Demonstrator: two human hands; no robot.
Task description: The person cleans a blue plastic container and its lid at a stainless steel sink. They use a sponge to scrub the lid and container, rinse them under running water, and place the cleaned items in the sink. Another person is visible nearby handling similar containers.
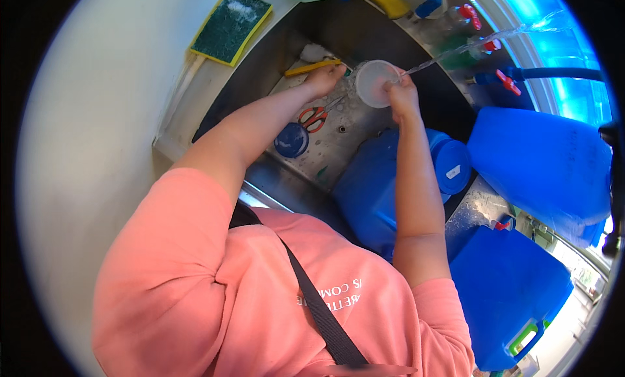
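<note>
My right hand [406,96] grips the rim of a round translucent plastic tub [375,79], its thumb over the edge. A thin stream of water [449,54] runs in from the upper right and meets the tub near that hand. My left hand [326,80] is low in the steel sink [337,155], fingers curled, beside a yellow stick-like tool [312,68]. Whether it holds anything is hidden. Scissors with red-orange handles [312,119] lie on the wet sink floor below my left hand. A round dark blue lid [291,140] lies by their handles.
A large blue plastic jerrycan [366,172] lies in the sink under my right forearm. More blue jerrycans [537,157] stand to the right. A green-and-yellow scouring sponge [231,26] rests on the left ledge. Bottles with red caps [464,18] and a red-handled tap [508,82] line the far right edge.
</note>
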